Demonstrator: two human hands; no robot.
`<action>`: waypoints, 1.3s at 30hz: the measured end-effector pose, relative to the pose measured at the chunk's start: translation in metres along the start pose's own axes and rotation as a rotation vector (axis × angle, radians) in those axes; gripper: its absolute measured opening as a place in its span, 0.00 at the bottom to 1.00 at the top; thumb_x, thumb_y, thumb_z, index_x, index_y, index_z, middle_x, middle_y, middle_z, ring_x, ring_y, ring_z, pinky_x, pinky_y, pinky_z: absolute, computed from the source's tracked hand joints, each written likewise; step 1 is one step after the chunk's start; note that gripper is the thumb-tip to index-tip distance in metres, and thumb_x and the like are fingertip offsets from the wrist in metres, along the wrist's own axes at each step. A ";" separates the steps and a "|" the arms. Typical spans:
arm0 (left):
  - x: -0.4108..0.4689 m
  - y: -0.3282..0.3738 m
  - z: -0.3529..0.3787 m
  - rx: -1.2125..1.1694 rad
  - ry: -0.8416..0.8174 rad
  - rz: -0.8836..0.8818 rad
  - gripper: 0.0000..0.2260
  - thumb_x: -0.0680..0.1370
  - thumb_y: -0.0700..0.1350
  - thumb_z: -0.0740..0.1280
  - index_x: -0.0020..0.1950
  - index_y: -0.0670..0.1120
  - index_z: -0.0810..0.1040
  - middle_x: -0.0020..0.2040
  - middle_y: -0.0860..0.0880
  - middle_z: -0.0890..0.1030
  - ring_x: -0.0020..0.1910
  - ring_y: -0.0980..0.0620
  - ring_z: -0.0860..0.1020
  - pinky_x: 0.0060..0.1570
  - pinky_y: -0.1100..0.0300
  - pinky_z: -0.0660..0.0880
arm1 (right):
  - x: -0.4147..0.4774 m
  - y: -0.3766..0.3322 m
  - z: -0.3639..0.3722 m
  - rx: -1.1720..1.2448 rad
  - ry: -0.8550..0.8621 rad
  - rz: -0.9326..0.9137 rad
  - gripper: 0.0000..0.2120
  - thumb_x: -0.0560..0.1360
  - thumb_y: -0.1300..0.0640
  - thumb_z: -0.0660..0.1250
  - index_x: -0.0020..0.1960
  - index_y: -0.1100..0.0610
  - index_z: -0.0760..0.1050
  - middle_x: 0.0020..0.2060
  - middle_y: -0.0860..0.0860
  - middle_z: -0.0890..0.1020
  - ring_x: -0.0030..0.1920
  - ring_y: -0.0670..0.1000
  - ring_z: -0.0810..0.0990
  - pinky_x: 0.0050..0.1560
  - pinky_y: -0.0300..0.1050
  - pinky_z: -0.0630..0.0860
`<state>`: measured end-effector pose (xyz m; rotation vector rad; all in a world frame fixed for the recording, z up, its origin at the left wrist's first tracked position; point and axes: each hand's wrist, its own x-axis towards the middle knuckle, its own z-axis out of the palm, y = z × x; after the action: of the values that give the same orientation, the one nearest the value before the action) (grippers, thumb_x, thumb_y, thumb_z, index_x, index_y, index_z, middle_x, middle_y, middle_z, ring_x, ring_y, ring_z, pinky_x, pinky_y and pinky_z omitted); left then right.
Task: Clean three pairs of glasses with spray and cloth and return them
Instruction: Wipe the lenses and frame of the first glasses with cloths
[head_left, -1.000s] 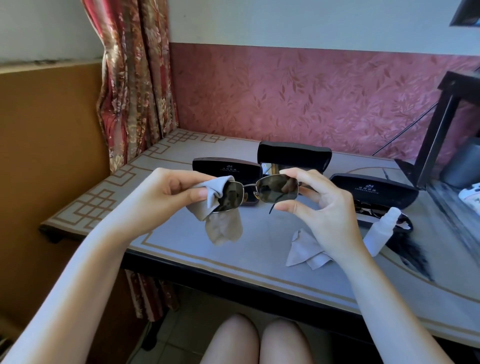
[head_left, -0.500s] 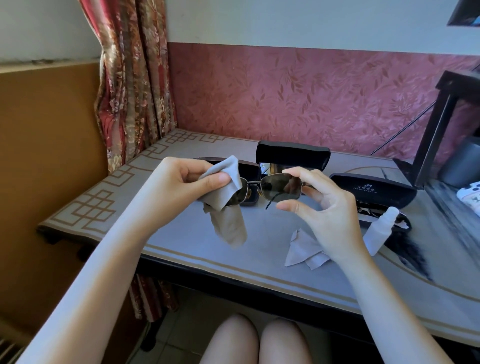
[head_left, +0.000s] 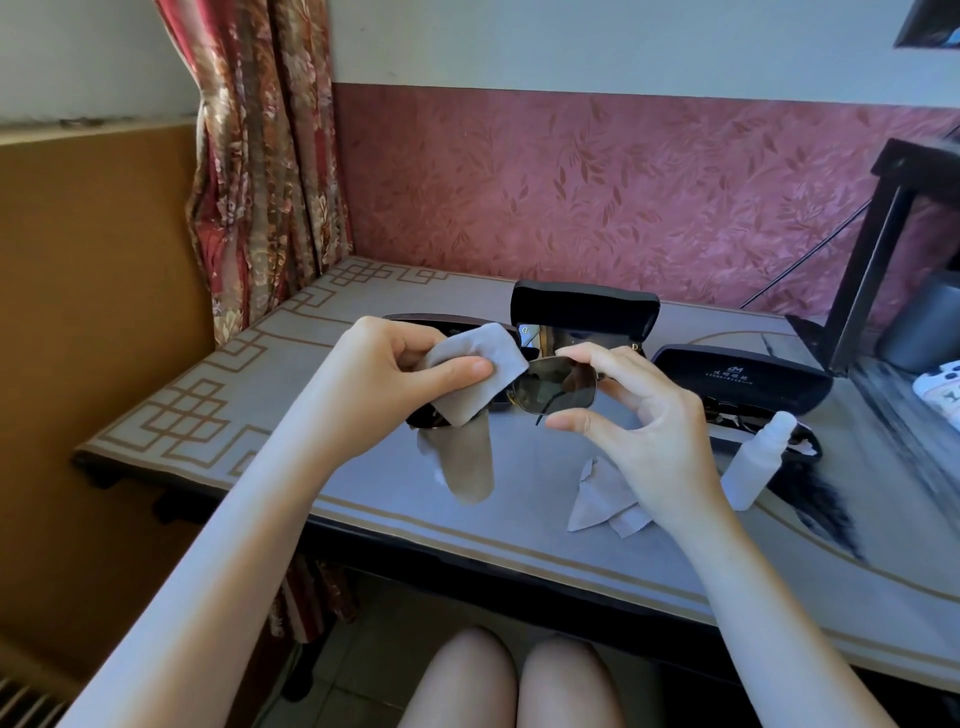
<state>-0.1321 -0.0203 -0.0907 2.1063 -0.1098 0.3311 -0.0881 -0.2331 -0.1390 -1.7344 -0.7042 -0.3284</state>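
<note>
A pair of dark-lensed sunglasses is held above the table. My right hand pinches its right lens rim between thumb and fingers. My left hand pinches a grey cloth folded over the left lens, which is hidden; the cloth's tail hangs down. A second grey cloth lies crumpled on the table below my right hand. A white spray bottle lies to the right, against another pair of glasses in an open black case.
Three black glasses cases sit at the back: one behind my left hand, one open and upright in the middle, one at right. A dark stand rises at the right. The table edge runs close to my knees.
My left hand slid the cloth further over the left lens, now covering it fully. The glasses shifted slightly right and up with my right hand.
</note>
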 end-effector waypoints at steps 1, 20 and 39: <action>0.000 0.000 0.000 0.015 -0.007 0.001 0.20 0.73 0.51 0.72 0.39 0.33 0.78 0.31 0.41 0.69 0.31 0.51 0.65 0.32 0.60 0.59 | 0.000 0.000 0.000 0.004 0.003 0.002 0.19 0.65 0.53 0.75 0.56 0.49 0.79 0.45 0.45 0.80 0.51 0.45 0.78 0.63 0.42 0.72; -0.013 -0.021 -0.036 -0.218 -0.194 0.035 0.13 0.70 0.43 0.73 0.51 0.58 0.84 0.46 0.53 0.86 0.45 0.59 0.83 0.45 0.67 0.78 | 0.002 -0.003 -0.001 0.087 0.040 0.022 0.20 0.64 0.55 0.75 0.56 0.52 0.80 0.47 0.52 0.82 0.52 0.46 0.79 0.60 0.34 0.71; 0.001 -0.035 -0.026 0.014 0.545 0.093 0.14 0.81 0.40 0.62 0.36 0.39 0.70 0.29 0.49 0.64 0.25 0.61 0.62 0.26 0.69 0.59 | 0.004 -0.002 -0.007 0.026 0.048 0.010 0.19 0.66 0.55 0.74 0.57 0.48 0.79 0.47 0.48 0.81 0.53 0.49 0.80 0.63 0.43 0.73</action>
<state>-0.1290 0.0203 -0.1066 1.9559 0.1171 0.9481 -0.0860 -0.2380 -0.1333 -1.6993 -0.6625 -0.3518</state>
